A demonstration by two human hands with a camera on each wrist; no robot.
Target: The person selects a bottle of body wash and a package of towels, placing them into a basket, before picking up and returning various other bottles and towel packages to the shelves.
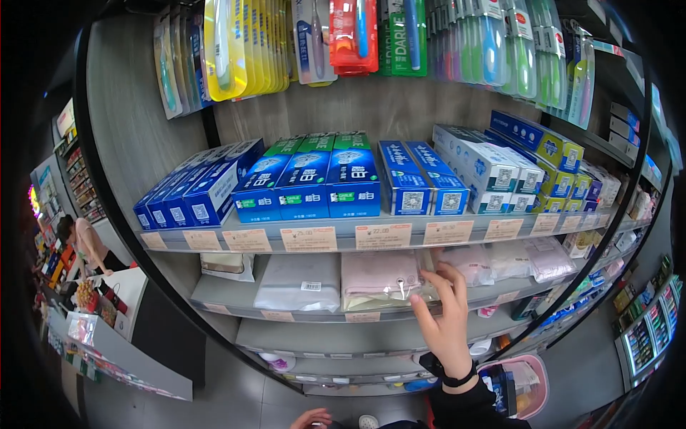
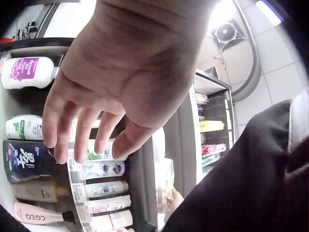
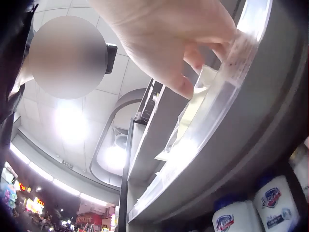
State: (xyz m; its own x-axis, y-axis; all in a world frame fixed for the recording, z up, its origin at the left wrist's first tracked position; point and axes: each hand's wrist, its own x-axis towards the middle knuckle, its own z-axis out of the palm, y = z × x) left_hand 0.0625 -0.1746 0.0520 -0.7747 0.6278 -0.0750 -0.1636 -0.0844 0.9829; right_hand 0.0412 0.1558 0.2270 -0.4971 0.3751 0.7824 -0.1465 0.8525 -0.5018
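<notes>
At grey shelf (image 1: 227, 291) over shop floor (image 1: 225, 390), reaching to pink packet (image 1: 379, 274) with right hand (image 1: 444, 312) unclenched, left hand (image 2: 120, 82) relaxed.

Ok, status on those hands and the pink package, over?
Left hand low, empty. Right hand at right edge of pink package, grip unclear. Toothpaste shelf above; nothing seems blocking.

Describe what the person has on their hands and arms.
The right hand is ungloved, with a black band and a small dark device at the wrist, then a black sleeve. The left hand is also ungloved; its sleeve cannot be made out.
</notes>
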